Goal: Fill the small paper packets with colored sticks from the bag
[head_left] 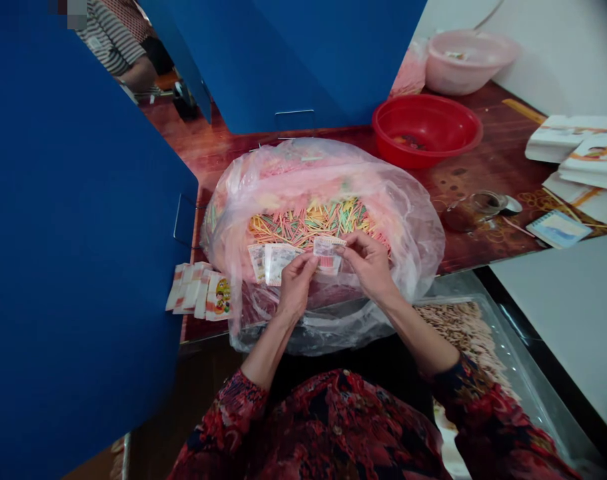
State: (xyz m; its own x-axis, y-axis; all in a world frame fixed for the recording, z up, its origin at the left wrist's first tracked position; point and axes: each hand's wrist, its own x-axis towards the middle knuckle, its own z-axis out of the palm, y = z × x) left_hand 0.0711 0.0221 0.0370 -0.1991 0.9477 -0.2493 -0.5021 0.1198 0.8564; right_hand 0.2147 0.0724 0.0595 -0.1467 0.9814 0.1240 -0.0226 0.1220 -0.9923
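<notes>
Between my two hands is a small printed packet (327, 261). My left hand (297, 283) pinches its left edge between thumb and fingers. On the right side, my right hand (371, 263) grips the packet's upper corner. More small printed packets (279, 263) lie just left of my left hand. Behind the hands, a large clear plastic bag (408, 193) lies wide open on the table. Inside it are a great many thin pink, yellow and green sticks (308, 220). Whether the held packet has anything in it I cannot tell.
Stacked printed packets (198, 290) lie left of the bag. A red basin (428, 130), a pink basin (463, 63), a glass jar (476, 207), a notepad (558, 229) and packet stacks (578, 150) stand rightward. Blue partitions (83, 233) close in the left and back. Another person's striped sleeve (116, 40) shows beyond.
</notes>
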